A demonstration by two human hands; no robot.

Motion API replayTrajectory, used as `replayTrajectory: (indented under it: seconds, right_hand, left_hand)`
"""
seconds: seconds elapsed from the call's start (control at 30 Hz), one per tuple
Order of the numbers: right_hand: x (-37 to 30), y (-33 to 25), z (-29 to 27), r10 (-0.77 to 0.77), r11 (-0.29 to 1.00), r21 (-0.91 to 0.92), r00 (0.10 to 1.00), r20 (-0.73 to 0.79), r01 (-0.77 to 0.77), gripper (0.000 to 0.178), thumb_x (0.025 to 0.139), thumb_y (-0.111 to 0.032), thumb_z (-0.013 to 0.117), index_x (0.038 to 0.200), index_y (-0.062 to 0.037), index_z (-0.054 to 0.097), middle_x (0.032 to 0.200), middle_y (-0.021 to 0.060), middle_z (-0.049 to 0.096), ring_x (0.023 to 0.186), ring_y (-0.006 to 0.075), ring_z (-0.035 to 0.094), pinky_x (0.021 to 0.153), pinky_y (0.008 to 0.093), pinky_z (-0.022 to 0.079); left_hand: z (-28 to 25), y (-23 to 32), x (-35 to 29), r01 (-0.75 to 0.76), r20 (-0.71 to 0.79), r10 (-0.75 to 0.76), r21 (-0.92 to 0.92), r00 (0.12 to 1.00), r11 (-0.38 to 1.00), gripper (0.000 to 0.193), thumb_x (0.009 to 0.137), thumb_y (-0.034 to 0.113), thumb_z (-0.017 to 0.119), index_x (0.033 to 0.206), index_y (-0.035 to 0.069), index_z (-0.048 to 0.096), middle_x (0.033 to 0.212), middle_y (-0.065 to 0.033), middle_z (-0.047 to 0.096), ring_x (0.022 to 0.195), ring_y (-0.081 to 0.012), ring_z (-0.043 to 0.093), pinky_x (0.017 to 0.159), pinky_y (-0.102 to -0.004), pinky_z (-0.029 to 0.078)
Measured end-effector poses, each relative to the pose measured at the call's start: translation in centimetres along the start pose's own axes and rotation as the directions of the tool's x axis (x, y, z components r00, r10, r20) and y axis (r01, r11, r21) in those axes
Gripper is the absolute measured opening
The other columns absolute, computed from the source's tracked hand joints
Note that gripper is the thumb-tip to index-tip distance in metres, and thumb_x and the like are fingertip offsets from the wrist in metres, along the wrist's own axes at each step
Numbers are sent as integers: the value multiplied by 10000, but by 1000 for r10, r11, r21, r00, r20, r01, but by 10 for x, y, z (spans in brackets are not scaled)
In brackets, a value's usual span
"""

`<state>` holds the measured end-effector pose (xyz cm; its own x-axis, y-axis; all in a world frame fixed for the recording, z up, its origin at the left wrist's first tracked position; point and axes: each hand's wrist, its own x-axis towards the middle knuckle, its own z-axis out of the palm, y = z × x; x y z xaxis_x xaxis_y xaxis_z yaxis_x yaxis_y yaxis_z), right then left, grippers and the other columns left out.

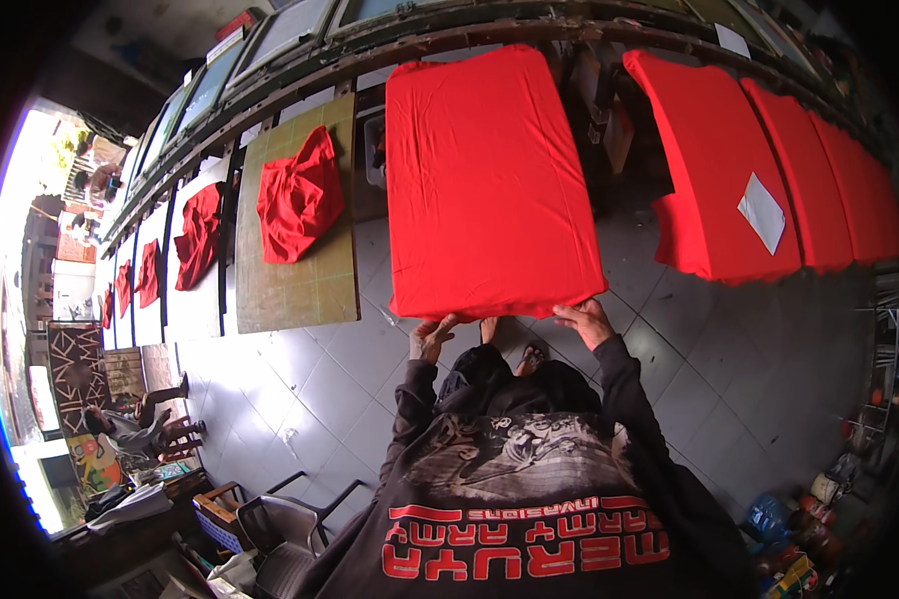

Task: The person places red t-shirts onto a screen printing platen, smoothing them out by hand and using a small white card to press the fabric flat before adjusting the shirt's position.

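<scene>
You wore a black top (704,534) with long black sleeves (637,384) and a broad grey-and-white picture (529,449). Nearer your chest than the picture ran bold red lettering (524,565), pale-outlined, and solid red bars (419,513); on the picture's far side showed dark legwear (549,392) and a strapped sandal (534,350).

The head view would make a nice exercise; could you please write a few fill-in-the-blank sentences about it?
1. The left hand and right hand touch the ____ (near/far) edge of the smooth, rectangular red cloth.
2. To the ____ (left/right) of that cloth, a crumpled red cloth lies on an olive-green rectangular board.
3. A flat white four-sided sheet lies on a stretched cloth coloured ____.

Missing words: near; left; red.
</scene>
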<state>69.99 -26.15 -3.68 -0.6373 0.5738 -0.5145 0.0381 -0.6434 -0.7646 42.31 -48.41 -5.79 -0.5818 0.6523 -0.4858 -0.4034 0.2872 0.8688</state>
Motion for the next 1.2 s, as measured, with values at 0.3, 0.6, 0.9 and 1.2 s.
replayTrajectory:
  seconds: [0.3, 0.6, 0.9, 1.2]
  right_hand:
    - [8, 16, -10, -289, 824, -538, 949, -130, 177, 219, 826, -203, 790, 843, 0, 708, 776, 11, 705, 722, 71, 622, 685, 259, 495]
    - [7, 13, -10, -341, 742, -635, 937, -81, 215, 210, 826, -180, 791, 815, 1, 686, 748, -1, 687, 657, 78, 576, 656, 272, 488]
    - [55, 51, -13, -473, 881, -102, 859, -197, 462, 467, 785, 26, 767, 1195, -32, 554, 1104, 47, 631, 1018, 154, 616, 896, 326, 523]
    - [27, 24, -23, -141, 977, -162, 990, -14, 137, 661, 748, 59, 783, 1322, -69, 482, 1274, 71, 570, 1142, 218, 576, 944, 395, 509]
  left_hand:
    - [-2, -7, 3, -115, -51, 127, 192, 991, 975, 359, 823, 318, 810, 960, -7, 743, 817, -17, 707, 744, -76, 583, 682, -264, 453]
    - [2, 3, -6, -131, -64, 166, 371, 984, 919, 327, 843, 277, 791, 1000, -5, 741, 894, -46, 734, 802, -90, 619, 737, -270, 479]
    - [-18, -43, 47, -273, -44, 270, -136, 962, 952, 349, 881, 131, 720, 1179, -16, 614, 989, -113, 715, 873, -189, 693, 730, -311, 537]
    - [-28, -35, 41, -33, 69, 39, -75, 997, 997, 312, 896, 162, 684, 1170, 24, 621, 1026, -144, 706, 850, -257, 702, 697, -355, 569]
